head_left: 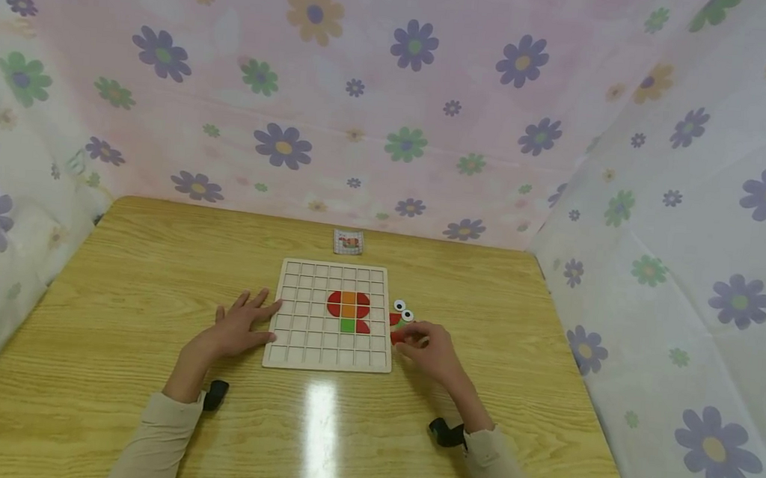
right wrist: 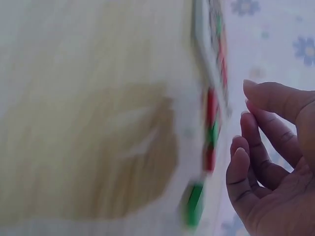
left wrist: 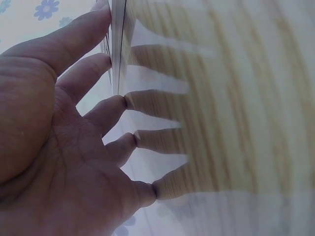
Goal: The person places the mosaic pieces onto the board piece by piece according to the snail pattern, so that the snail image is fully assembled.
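A square wooden grid board (head_left: 295, 330) lies on the table, its cells partly filled with red, orange and green pieces (head_left: 348, 311). At the board's left edge my left hand (head_left: 237, 330) rests with fingers spread, thumb and index finger touching the rim; the left wrist view shows the other fingertips on the table. My right hand (head_left: 431, 351) hovers beside the board's right edge, fingers loosely bent and nothing visible between them in the right wrist view. Below its fingertips are loose red and green pieces, including a red piece (head_left: 395, 337) and a green block (right wrist: 195, 205). Two round eye pieces (head_left: 403, 310) lie just beyond.
Behind the board lies a small picture card (head_left: 348, 242). Flower-printed cloth (head_left: 345, 116) stands around the back and sides of the wooden table (head_left: 172, 252). Black wrist cameras sit on both wrists.
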Demonstrator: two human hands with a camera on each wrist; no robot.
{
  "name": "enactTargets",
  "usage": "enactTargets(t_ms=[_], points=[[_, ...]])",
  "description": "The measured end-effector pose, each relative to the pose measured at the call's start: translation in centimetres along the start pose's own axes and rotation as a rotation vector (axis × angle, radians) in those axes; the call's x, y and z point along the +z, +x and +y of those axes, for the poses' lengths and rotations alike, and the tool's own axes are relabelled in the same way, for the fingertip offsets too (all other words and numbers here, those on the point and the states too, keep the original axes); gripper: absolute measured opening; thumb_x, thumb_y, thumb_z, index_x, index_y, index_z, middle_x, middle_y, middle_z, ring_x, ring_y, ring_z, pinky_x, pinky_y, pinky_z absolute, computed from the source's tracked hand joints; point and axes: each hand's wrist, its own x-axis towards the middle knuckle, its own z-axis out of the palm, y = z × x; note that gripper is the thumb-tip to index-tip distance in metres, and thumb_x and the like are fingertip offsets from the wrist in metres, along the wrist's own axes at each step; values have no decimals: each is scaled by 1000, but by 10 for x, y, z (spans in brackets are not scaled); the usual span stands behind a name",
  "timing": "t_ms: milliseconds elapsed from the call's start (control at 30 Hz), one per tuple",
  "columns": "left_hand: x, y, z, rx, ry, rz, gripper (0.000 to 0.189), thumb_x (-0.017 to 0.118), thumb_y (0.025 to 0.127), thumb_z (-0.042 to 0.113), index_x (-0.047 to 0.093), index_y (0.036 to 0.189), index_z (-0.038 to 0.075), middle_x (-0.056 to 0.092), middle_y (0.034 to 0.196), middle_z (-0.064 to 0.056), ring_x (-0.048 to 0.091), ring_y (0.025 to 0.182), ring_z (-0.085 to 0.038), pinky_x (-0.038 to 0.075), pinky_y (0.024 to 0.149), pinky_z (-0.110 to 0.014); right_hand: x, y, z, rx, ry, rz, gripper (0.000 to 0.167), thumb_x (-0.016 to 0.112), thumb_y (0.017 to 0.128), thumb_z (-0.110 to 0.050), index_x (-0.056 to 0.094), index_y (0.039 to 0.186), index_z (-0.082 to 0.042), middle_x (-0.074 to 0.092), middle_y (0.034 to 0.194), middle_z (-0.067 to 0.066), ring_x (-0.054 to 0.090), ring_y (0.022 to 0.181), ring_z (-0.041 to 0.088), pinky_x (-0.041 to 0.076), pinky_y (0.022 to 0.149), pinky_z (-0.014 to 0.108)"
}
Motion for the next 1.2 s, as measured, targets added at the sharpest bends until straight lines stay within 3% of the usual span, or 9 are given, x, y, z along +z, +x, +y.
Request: enactTargets(t_ms=[200,367,667,867,1200], points=[[0,0,1,10,-21,-1,67,65,100,27,38,157,4,13,165,-31,0,150,-58,-3,105,-85,-34,-18,34,117,-49,61,29,78,90,-10,73,117,-2,71,114,15,64,100,29,53,87,43],[0,0,0,13,-20,-1,67,65,100,26,37,157,3,13,165,-30,0,149,-59,-3,105,-85,-49,-26,42,164,-116,-9,33,80,89,-18,72,116,1,71,115,18,65,103,31,53,88,43],[-1,1,-2,10,-3,7,67,66,100,25,38,156,3,14,165,-31,1,149,-59,-2,104,-86,-45,-21,33,189,-121,-3,20,85,84,-14,80,100,-4,73,109,14,61,91,21,48,76,32],[1,1,-2,2,4,7,67,66,99,26,38,156,3,14,165,-31,1,149,-59,-2,105,-85,-44,-19,26,198,-121,-49,19,83,83,-9,79,99,0,74,106,15,63,91,23,50,77,34],[0,0,0,4,-14,11,67,66,99,24,38,156,2,14,165,-31,0,149,-59,-2,105,-85,-40,-18,25,197,-89,-43,18,84,83,-6,76,97,1,73,90,9,65,79,16,53,71,28]])
